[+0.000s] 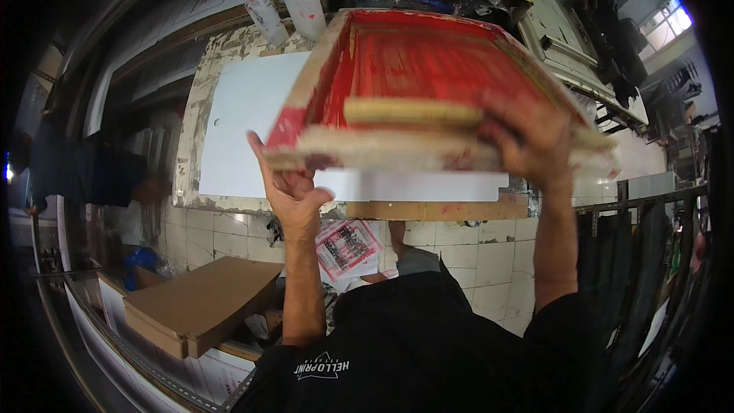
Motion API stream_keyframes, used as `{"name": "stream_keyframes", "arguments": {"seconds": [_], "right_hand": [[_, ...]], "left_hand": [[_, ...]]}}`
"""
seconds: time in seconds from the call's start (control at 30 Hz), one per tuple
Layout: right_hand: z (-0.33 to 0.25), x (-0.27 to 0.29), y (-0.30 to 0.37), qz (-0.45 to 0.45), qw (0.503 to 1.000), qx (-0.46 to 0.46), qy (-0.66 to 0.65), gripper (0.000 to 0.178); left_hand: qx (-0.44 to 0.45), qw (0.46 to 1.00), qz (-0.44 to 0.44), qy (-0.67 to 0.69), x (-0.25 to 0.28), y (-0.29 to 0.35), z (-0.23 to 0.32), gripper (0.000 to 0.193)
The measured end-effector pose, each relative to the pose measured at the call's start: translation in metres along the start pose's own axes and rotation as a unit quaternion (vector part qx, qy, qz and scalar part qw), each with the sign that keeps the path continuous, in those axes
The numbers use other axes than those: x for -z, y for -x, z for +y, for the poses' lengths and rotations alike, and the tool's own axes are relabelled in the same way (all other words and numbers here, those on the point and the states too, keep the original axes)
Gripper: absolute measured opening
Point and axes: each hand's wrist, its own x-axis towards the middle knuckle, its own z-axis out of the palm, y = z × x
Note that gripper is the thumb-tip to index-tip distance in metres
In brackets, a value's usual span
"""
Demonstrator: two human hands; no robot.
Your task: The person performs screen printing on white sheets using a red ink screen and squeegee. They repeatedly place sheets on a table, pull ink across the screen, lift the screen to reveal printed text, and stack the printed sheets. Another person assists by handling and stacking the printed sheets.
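Note:
A wooden screen printing frame stands tilted over the table, its near edge raised, its mesh smeared with red ink. My left hand holds the frame's near left corner from below, index finger up along the side and thumb apart. A squeegee with a pale wooden handle lies along the inside of the near bar. Around its right end is my right hand, blurred by motion; whether it also grips the frame I cannot tell. Beneath the frame, a white sheet covers part of the table.
Two white plastic bottles with red stains stand at the table's far side. The worn tabletop shows at the left. Flat brown cardboard lies at lower left. Red-printed paper is below the table edge. Metal racks stand right.

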Motion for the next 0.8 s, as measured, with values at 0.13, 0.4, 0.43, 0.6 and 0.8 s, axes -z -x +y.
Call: {"name": "stream_keyframes", "arguments": {"seconds": [0.13,0.4,0.43,0.6,0.8], "right_hand": [[-0.023,-0.058,0.06,-0.035,0.983,-0.088,-0.155,0.034],[-0.029,-0.191,0.152,-0.279,0.954,-0.089,-0.07,0.071],[-0.031,-0.197,0.158,-0.303,0.944,-0.108,-0.069,0.076],[-0.016,-0.225,0.149,-0.306,0.933,-0.169,-0.087,0.079],[0.057,-0.286,0.095,-0.229,0.96,-0.152,-0.041,0.078]], "left_hand": [[0.187,0.97,0.087,-0.128,0.085,0.085,-0.057,0.082],[0.103,0.874,0.017,-0.475,0.145,0.141,-0.127,0.081],[0.107,0.865,0.016,-0.49,0.146,0.142,-0.129,0.081],[0.098,0.858,0.021,-0.504,0.158,0.147,-0.14,0.085],[0.09,0.856,0.008,-0.508,0.156,0.144,-0.141,0.087]]}}
